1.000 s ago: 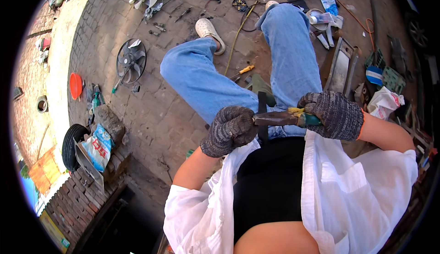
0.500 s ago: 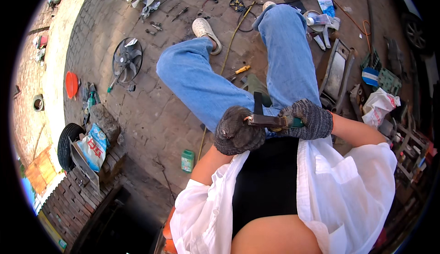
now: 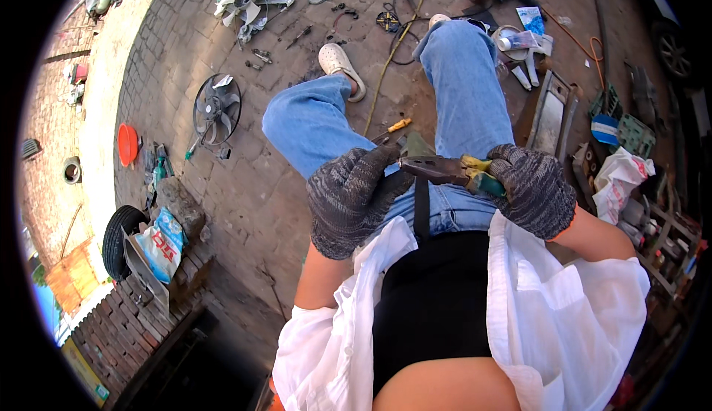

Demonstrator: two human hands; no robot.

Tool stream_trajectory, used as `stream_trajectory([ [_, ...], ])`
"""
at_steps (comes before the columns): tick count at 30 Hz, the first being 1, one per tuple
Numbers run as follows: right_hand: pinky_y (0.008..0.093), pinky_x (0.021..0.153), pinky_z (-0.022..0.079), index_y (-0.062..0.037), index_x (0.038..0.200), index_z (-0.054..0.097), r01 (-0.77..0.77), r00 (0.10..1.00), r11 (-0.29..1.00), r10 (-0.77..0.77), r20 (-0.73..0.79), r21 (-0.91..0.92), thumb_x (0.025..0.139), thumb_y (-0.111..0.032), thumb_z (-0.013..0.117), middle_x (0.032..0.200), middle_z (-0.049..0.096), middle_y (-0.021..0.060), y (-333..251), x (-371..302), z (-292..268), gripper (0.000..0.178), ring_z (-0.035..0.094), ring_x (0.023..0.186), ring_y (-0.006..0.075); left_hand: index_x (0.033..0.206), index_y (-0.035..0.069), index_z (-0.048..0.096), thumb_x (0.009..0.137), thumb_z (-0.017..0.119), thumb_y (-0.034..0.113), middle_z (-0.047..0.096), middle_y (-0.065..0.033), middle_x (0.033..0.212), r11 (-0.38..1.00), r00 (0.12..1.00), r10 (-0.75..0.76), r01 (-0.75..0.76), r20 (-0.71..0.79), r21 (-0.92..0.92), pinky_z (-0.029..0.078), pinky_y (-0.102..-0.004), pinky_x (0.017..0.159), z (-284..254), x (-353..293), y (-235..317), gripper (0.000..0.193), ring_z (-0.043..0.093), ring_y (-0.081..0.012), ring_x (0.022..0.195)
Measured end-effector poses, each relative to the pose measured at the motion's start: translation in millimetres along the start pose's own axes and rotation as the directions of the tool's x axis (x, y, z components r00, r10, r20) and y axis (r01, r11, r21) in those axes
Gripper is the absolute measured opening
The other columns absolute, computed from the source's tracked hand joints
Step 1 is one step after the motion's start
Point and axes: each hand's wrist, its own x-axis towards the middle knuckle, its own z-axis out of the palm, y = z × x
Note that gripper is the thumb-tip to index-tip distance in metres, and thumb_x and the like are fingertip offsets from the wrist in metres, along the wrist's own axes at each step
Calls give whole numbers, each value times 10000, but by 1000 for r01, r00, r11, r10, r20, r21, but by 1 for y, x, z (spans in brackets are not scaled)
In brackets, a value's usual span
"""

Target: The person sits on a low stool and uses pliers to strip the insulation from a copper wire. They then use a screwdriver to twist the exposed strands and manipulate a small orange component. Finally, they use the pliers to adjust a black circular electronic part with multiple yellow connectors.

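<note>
My right hand [image 3: 535,191], in a dark grey knitted glove, is wrapped round the handles of combination pliers [image 3: 437,170]. Their grips are yellow and green, and the steel jaws point left over my lap. My left hand [image 3: 348,202], gloved alike, is closed right at the jaw tip, thumb and fingers bent together. Whatever it pinches is hidden by the glove. Below the jaws a black strap [image 3: 421,211] runs down over the front of my jeans [image 3: 463,92]. An olive-green piece [image 3: 417,146] shows just beyond the pliers, between my legs.
A yellow-handled tool [image 3: 399,125] lies on the brick paving ahead. To the left are a black-ringed fan [image 3: 217,110], a red bowl [image 3: 127,145] and a tyre [image 3: 122,239]. On the right stand a metal floor jack [image 3: 550,114], a white plastic bag [image 3: 621,181] and a green crate [image 3: 636,138].
Both hands have come apart a little, the left shifting left. The pliers have turned, showing more of their jaws and the yellow grip. The whole view has shifted slightly.
</note>
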Motion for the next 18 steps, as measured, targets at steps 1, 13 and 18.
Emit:
stream_trajectory([
  [1,386,622,499,-41,862,616,-4,1000,999,5,11,-45,741,-180,636,821,587,125,0,0,-1,186,612,728,275,902,66,661,708,742,158,603,-79,678,996,1000,25,-26,7,85,447,-299,504,0,1,0,229,589,-208,559],
  [13,388,605,507,-31,886,643,11,990,954,32,138,-300,785,-154,581,808,605,132,-8,18,-21,171,630,736,275,828,91,648,721,738,196,569,-60,603,922,977,174,-206,122,328,430,-333,460,0,3,-7,175,569,-245,515],
  [18,390,589,504,-29,888,652,1,982,985,31,184,-171,814,-211,589,788,616,143,10,31,-3,206,634,672,283,834,77,671,696,766,170,631,-77,685,998,997,-46,44,54,50,468,-295,512,0,-2,-18,191,612,-216,563],
])
